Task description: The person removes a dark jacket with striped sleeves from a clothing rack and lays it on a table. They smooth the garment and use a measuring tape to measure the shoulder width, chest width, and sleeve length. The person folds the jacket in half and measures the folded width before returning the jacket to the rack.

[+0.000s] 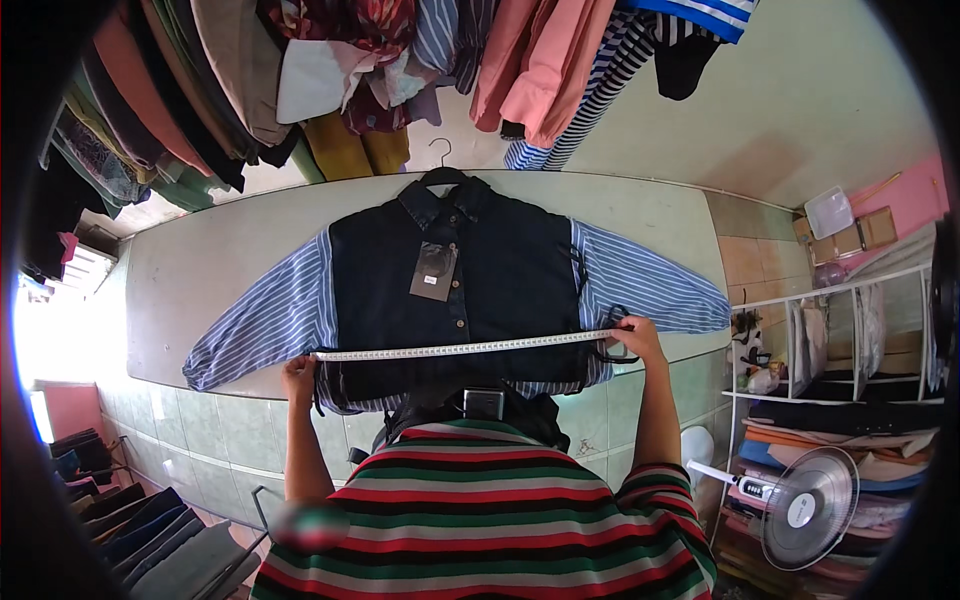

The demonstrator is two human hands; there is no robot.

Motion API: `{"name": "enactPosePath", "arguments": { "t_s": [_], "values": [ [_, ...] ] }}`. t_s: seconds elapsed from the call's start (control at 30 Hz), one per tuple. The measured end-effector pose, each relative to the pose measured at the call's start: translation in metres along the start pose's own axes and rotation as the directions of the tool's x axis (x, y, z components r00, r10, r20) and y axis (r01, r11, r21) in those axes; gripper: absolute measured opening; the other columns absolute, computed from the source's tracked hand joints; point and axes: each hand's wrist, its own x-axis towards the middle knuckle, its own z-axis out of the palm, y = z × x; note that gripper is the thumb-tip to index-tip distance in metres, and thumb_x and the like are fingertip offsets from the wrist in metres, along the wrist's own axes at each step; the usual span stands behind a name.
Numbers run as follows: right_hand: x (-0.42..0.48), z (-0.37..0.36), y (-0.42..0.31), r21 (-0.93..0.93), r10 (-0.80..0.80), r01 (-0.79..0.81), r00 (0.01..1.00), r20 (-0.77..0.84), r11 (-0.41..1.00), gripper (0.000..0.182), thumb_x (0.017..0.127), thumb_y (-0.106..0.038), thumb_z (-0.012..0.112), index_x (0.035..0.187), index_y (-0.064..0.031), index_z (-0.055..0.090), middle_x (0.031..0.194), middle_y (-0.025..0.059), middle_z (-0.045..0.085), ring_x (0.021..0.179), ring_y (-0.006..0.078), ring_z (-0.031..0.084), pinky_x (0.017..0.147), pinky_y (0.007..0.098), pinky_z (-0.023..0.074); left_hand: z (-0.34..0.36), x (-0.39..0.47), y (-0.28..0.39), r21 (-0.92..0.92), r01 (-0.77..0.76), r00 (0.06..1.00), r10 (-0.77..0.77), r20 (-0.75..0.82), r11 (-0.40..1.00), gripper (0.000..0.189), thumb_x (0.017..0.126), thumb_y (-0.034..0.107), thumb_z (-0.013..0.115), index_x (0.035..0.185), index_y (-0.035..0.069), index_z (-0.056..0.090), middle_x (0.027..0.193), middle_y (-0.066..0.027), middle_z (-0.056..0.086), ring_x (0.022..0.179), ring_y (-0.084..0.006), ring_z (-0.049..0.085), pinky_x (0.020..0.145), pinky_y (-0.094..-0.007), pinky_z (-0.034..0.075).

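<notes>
A dark denim shirt (390,292) with blue-and-white striped sleeves lies spread on a pale table, a black hanger (444,176) in its collar. A white tape measure (465,348) stretches across its lower front. My left hand (300,375) pinches one end at the shirt's left edge in the view. Toward the other side, my right hand (636,337) grips the tape beside the right sleeve, near a black cord loop. A dark hang tag (433,274) bearing writing rests by the buttons. The shirt's hem reaches over the table's near edge.
Hanging garments (540,67) crowd the far side and upper left. At right stand a white shelf rack (795,397) with folded clothes and a fan (806,510). Folded dark clothes (165,532) lie at lower left beside a metal rail. The table's edge (247,395) runs close to my forearms.
</notes>
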Motion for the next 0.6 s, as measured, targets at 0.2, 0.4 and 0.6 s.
{"name": "enactPosePath", "arguments": {
  "t_s": [0.2,0.4,0.6],
  "values": [
    [0.003,0.004,0.024,-0.060,-0.064,0.059,0.995,-0.072,0.996,0.024,0.066,-0.020,0.072,0.079,0.0000,0.068,0.070,0.0110,0.066,0.063,0.0196,0.063,0.060,0.0306,0.0489,0.002,-0.002,0.009,0.025,-0.029,0.999,0.029,-0.025,0.999,0.027,0.080,0.029,0.069,0.075,0.002,0.068,0.061,-0.0027,0.061,0.056,-0.0084,0.052,0.056,-0.0282,0.040],
    [0.004,0.007,0.022,-0.111,-0.068,0.058,0.994,-0.088,0.992,0.024,0.065,-0.020,0.072,0.078,-0.0003,0.068,0.071,0.0120,0.066,0.064,0.0205,0.063,0.061,0.0310,0.0489,0.002,-0.004,0.014,0.003,-0.022,0.999,0.022,-0.043,1.000,0.027,0.080,0.027,0.068,0.073,0.001,0.067,0.057,-0.0003,0.058,0.054,-0.0070,0.048,0.053,-0.0276,0.038],
    [0.003,0.009,0.025,-0.073,-0.070,0.063,0.992,-0.108,0.995,0.023,0.066,-0.019,0.072,0.077,0.0004,0.067,0.071,0.0123,0.066,0.065,0.0204,0.063,0.061,0.0314,0.0489,0.003,-0.003,0.015,-0.010,-0.018,0.999,0.018,-0.042,1.000,0.025,0.079,0.026,0.069,0.073,0.002,0.067,0.056,-0.0002,0.057,0.054,-0.0068,0.048,0.052,-0.0276,0.037]
  ]
}}
